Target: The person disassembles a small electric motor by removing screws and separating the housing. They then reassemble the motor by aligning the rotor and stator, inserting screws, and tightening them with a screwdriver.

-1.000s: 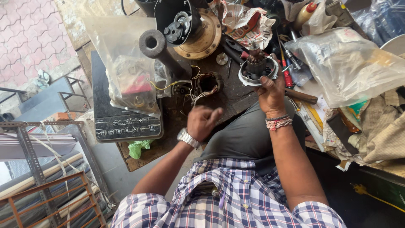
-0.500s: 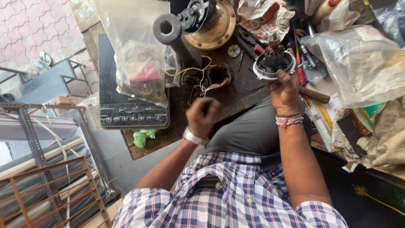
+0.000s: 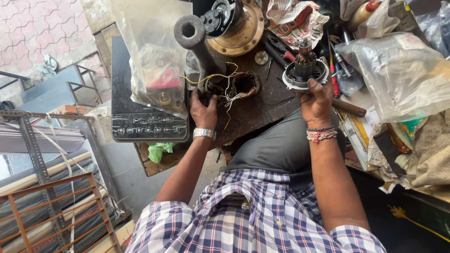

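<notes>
My right hand [image 3: 315,98] is clamped on the motor armature assembly [image 3: 305,70] above the workbench [image 3: 262,100] while my left hand [image 3: 204,108] grips the wired stator housing [image 3: 229,86]; tugging could snap its thin leads.

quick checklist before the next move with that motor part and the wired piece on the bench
1. Right hand grips the round motor part at its lower rim: ok.
2. Left hand rests on the wired coil piece: ok, though its hold is partly hidden.
3. Loose wires lie free of the fingers: not ok, they spill beside the left hand.
4. Bench space between the hands is bare: ok.
5. Screwdrivers lie apart from the right hand: not ok, crowded right beside it.
6. Plastic bag stays off the wired piece: cannot tell, its edge hangs close.
</notes>
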